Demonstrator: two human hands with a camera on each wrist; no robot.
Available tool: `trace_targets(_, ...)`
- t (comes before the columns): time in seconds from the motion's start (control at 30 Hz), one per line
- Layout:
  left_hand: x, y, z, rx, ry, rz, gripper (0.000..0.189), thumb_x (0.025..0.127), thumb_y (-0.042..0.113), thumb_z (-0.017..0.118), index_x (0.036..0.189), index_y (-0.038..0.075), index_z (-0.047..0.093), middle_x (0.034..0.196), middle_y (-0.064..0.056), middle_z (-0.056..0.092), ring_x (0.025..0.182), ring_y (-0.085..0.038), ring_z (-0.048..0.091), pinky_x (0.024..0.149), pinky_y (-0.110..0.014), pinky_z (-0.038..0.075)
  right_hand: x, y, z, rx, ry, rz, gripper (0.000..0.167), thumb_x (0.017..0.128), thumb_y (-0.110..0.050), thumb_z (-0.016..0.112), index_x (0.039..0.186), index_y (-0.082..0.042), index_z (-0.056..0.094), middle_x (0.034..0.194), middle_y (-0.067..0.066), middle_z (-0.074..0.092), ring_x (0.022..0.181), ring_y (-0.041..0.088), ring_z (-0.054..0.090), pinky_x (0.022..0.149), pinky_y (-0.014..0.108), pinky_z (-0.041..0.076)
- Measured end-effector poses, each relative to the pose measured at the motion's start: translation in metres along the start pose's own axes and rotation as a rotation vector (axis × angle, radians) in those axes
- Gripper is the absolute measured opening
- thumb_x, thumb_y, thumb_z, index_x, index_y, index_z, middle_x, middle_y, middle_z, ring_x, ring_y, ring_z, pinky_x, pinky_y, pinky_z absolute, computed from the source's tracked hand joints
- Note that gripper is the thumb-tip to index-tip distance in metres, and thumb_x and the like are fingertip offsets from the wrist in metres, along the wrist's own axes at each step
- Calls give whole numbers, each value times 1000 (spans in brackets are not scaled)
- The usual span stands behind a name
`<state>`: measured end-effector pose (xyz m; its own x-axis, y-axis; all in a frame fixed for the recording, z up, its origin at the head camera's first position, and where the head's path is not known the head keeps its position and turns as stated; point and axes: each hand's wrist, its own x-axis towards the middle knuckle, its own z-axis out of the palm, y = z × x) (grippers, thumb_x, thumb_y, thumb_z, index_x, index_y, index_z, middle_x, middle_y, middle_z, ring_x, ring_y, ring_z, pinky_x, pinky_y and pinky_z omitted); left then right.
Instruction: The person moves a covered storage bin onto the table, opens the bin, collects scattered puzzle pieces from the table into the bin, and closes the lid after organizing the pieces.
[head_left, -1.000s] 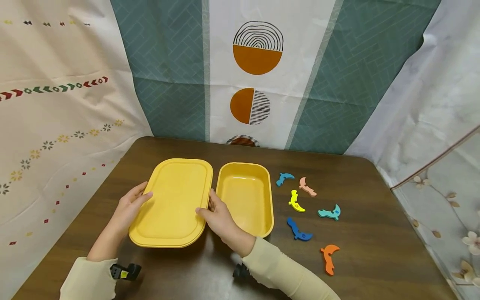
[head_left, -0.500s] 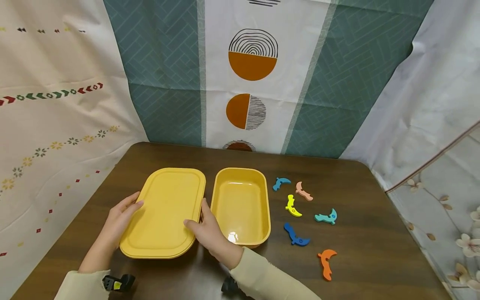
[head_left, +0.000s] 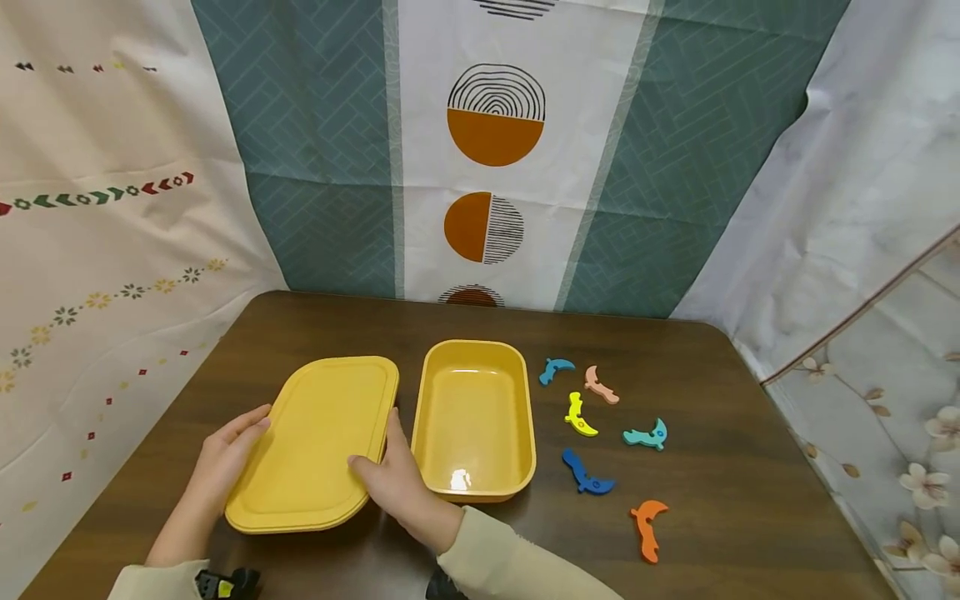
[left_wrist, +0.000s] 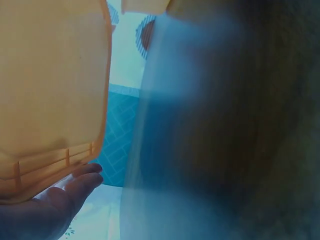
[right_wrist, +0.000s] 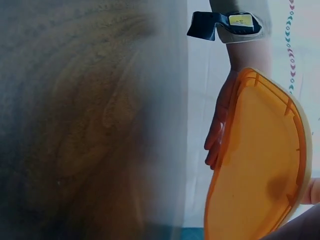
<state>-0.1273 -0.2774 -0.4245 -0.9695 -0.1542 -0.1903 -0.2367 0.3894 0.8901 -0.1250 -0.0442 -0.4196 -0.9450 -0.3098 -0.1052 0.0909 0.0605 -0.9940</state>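
Both hands hold a yellow rectangular lid [head_left: 315,442] with rounded corners, clear of the table and left of the box. My left hand [head_left: 217,467] grips its left edge, the thumb over the rim and the other fingers underneath. At the lid's right edge, my right hand [head_left: 401,483] pinches it with the thumb on top. The lid's ribbed underside [left_wrist: 50,75] shows in the left wrist view, with part of the left hand [left_wrist: 50,210] below it. Next to the right hand stands an uncovered yellow box [head_left: 472,417], nothing visible inside.
Several flat bird-like pieces lie scattered right of the box: blue [head_left: 557,369], pink [head_left: 600,385], yellow [head_left: 578,415], teal [head_left: 647,436], dark blue [head_left: 587,475] and orange [head_left: 648,530]. Patterned cloths hang behind and beside the brown table [head_left: 712,467].
The lid has moved left and nearer to me, with both hands still gripping it. My head view has shifted slightly. The box and the scattered pieces keep their places on the table.
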Motion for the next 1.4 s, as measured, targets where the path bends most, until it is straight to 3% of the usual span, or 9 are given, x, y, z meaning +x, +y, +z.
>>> trace_targets(0.33, 1, -13, 2, -10, 20, 17, 64, 102, 43, 36, 147, -2, 30, 149, -26, 29, 91, 26, 34, 75, -3, 39, 1, 14, 7, -82, 61, 6, 87, 84, -15, 63, 150, 5, 10, 156, 22, 14, 144, 33, 14, 114, 48, 20)
trace_targets(0.73, 4, -22, 5, 13, 42, 19, 62, 101, 43, 37, 145, -2, 34, 148, -26, 31, 95, 24, 28, 77, -1, 34, 6, 25, 10, -136, 79, 46, 84, 84, -15, 61, 149, 7, 13, 155, 26, 15, 144, 38, 13, 114, 52, 17)
trace_targets(0.8, 3, -23, 6, 16, 35, 14, 63, 101, 43, 37, 145, -1, 34, 148, -27, 31, 102, 18, 33, 77, -1, 34, 7, 26, 10, -133, 76, 57, 84, 84, -15, 61, 149, 7, 12, 155, 26, 14, 144, 38, 13, 114, 52, 17)
trace_targets(0.9, 4, -22, 7, 23, 14, 18, 63, 102, 42, 37, 146, -2, 32, 149, -27, 29, 123, -9, 41, 76, 0, 32, 8, 26, 10, -128, 75, 69, 86, 83, -15, 61, 149, 7, 11, 155, 26, 13, 144, 37, 12, 114, 51, 18)
trace_targets(1.0, 6, -20, 8, 58, -8, 33, 63, 102, 41, 38, 146, -4, 30, 150, -28, 28, 137, -37, 28, 82, -3, 33, 9, 26, 9, -129, 74, 73, 87, 83, -14, 61, 149, 8, 10, 155, 27, 12, 144, 37, 12, 114, 51, 18)
trace_targets(1.13, 7, -17, 8, 75, -36, 48, 65, 102, 38, 39, 146, -7, 26, 150, -30, 24, 138, -45, 21, 108, -35, 33, 12, 26, 8, -131, 74, 77, 88, 82, -14, 62, 149, 9, 9, 155, 26, 11, 145, 36, 11, 115, 50, 17)
trace_targets(1.23, 8, -16, 9, 76, -49, 60, 65, 102, 37, 39, 146, -9, 24, 150, -32, 23, 138, -46, 21, 109, -45, 30, 13, 27, 9, -129, 79, 75, 87, 83, -13, 62, 148, 9, 9, 155, 27, 10, 144, 37, 11, 114, 50, 18)
trace_targets(1.37, 8, -17, 10, 112, -65, 84, 65, 102, 35, 41, 145, -11, 23, 149, -34, 24, 137, -47, 23, 93, -8, 32, 13, 27, 10, -130, 81, 84, 87, 84, -13, 62, 148, 9, 9, 155, 27, 9, 144, 38, 11, 114, 51, 19)
trace_targets(1.4, 9, -17, 10, 110, -72, 91, 66, 102, 34, 41, 145, -13, 22, 148, -35, 23, 137, -48, 22, 98, -10, 32, 14, 27, 11, -130, 81, 90, 87, 84, -13, 62, 148, 9, 9, 155, 27, 9, 144, 38, 11, 114, 51, 20)
